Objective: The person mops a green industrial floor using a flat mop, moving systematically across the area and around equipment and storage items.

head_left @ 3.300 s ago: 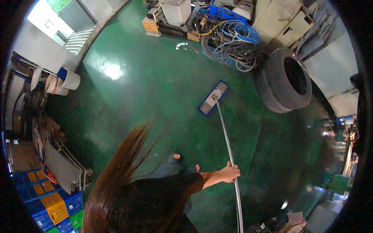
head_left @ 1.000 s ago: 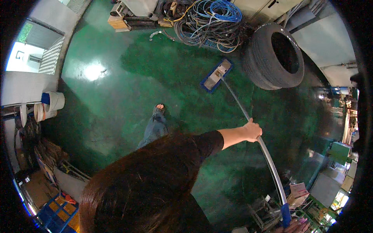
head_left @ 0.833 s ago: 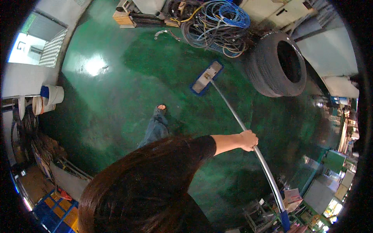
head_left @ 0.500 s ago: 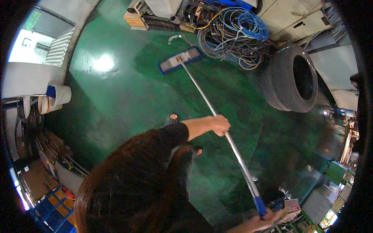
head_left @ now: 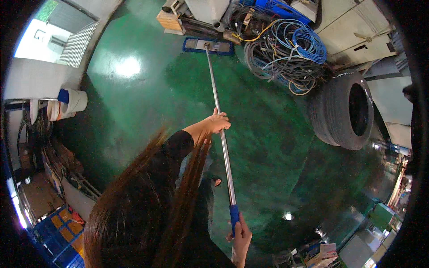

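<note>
A flat dust mop (head_left: 227, 167) with a silver pole reaches across the green floor. Its wide grey head (head_left: 194, 44), edged in blue fringe, lies flat at the far side, close to the wooden blocks. My left hand (head_left: 218, 122) is wrapped around the pole near its middle. Lower down, my right hand (head_left: 241, 236) grips the blue handle sleeve (head_left: 234, 215) at the near end. Long hair hangs over my left arm and hides part of it.
Tangled cables and a blue coil (head_left: 308, 42) lie at the far right, beside two standing tires (head_left: 326, 109). Wooden blocks (head_left: 170, 21) sit beyond the mop head. White buckets (head_left: 77, 101) stand at left. A blue crate (head_left: 56, 236) and cardboard (head_left: 41, 198) are lower left.
The mop head has slid farther away, toward the wooden blocks, and turned more level. Its handle end has swung left, with both hands moving left along with it. The view has shifted slightly.
</note>
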The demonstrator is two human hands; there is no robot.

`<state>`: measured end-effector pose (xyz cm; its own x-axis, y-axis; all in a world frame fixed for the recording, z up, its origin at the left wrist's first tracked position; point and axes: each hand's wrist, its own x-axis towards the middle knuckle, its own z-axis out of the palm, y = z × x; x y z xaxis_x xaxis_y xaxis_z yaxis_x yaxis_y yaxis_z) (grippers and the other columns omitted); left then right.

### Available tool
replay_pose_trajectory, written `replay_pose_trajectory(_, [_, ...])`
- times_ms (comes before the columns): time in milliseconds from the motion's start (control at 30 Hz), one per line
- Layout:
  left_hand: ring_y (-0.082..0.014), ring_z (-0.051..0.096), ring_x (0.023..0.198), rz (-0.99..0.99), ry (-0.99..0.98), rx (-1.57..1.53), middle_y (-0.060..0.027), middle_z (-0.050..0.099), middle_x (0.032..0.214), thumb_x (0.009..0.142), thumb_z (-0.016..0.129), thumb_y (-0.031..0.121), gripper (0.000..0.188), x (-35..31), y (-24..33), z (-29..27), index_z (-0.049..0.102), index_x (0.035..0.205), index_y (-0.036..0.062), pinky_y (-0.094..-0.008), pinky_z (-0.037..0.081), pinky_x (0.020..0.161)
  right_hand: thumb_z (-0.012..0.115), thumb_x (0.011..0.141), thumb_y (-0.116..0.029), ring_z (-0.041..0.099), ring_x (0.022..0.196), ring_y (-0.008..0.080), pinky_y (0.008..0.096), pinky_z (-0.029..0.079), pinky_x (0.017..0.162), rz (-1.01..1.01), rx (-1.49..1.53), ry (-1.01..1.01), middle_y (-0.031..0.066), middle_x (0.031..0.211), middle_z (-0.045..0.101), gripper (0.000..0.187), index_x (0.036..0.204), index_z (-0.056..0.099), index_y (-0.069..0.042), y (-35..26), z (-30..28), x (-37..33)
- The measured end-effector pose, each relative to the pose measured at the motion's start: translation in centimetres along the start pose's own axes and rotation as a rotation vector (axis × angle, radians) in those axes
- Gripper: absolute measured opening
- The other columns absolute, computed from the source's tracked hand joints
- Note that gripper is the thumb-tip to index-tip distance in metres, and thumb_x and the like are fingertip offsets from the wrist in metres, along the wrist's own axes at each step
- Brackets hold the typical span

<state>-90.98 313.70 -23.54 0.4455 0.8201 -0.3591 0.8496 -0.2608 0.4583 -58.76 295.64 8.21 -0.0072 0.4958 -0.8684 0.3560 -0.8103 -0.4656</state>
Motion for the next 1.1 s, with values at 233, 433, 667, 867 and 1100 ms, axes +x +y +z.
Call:
replay_pose_trajectory(233, [-0.0251,0.046,0.113,0.203,-0.124,-0.254,0.0005,0.056,0.094,0.059,0.072,0.01,0.045,-5.5,8.5,0.4,0.054,0.098,0.0233,-0.0801,0.011,0.091,0.053,0.09,-0.025,0.053,0.108,0.0299,0.0394,0.045,0.087,0.106,-0.435,-0.079,0.0157,0.127,0.049,0.05,0.133,0.039,-0.004,8.4,-2.8,-7.3])
replay_pose_trajectory(433, [-0.0233,0.045,0.114,0.154,-0.109,-0.113,0.0039,0.056,0.094,0.061,0.072,0.012,0.041,-3.6,2.8,-0.9,0.055,0.096,0.0255,-0.0786,0.015,0.093,0.052,0.09,-0.026,0.054,0.105,0.0281,0.0383,0.045,0.087,-0.525,-0.956,-0.063,0.0159,0.124,0.052,0.049,0.133,0.041,-0.005,4.9,-0.5,-5.6])
replay_pose_trajectory(667, [-0.022,0.046,0.109,0.092,-0.122,0.091,0.0056,0.055,0.091,0.058,0.076,0.015,0.036,-1.6,-3.0,-3.0,0.06,0.087,0.0266,-0.0757,0.023,0.09,0.047,0.093,-0.025,0.043,0.049,0.0063,0.0195,0.037,0.044,0.006,-0.004,-0.065,0.0026,0.072,0.056,0.042,0.132,0.045,-0.01,-1.1,6.2,-1.4])
replay_pose_trajectory(867, [-0.0241,0.047,0.108,0.163,-0.138,0.044,0.0047,0.054,0.095,0.055,0.077,0.016,0.04,-4.8,5.4,-0.9,0.06,0.09,0.0276,-0.0767,0.021,0.091,0.05,0.091,-0.023,0.055,0.103,0.0238,0.0358,0.044,0.088,-0.141,-0.037,-0.072,0.0168,0.121,0.054,0.043,0.13,0.045,-0.005,7.1,0.9,-8.0])
replay_pose_trajectory(1100, [-0.0222,0.047,0.108,0.189,-0.087,-0.024,0.0067,0.053,0.099,0.055,0.077,0.017,0.041,-3.2,5.0,-1.8,0.058,0.09,0.0287,-0.0775,0.021,0.09,0.051,0.091,-0.025,0.057,0.095,0.021,0.0367,0.045,0.083,-0.441,-0.882,0.06,0.0176,0.11,0.059,0.045,0.131,0.045,-0.006,5.0,-0.1,-7.7])
